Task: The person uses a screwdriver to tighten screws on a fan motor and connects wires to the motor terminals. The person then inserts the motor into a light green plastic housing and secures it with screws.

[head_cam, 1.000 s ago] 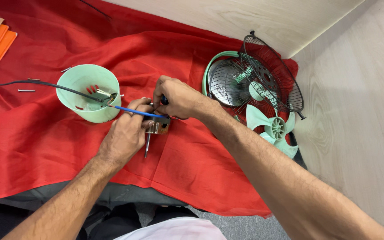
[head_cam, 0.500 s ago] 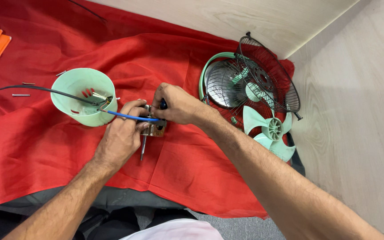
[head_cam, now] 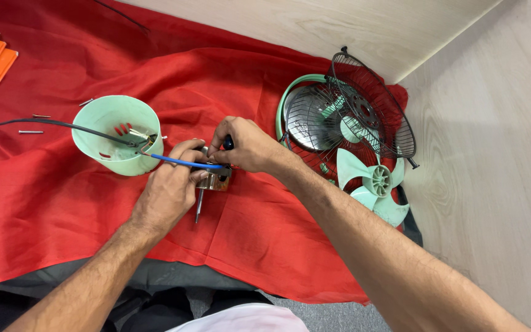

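We see left hand [head_cam: 170, 187] gripping the small metal motor [head_cam: 213, 180] on the red cloth [head_cam: 50, 203] | right hand [head_cam: 247, 144] pinching a dark-handled tool [head_cam: 228, 142] above it | green cup housing [head_cam: 118, 135] holds wires; blue wire [head_cam: 182, 162] leads out to the motor.

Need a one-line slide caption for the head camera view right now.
Both hands, left hand and right hand, grip a small fan motor on red cloth, beside a mint housing and fan blade.
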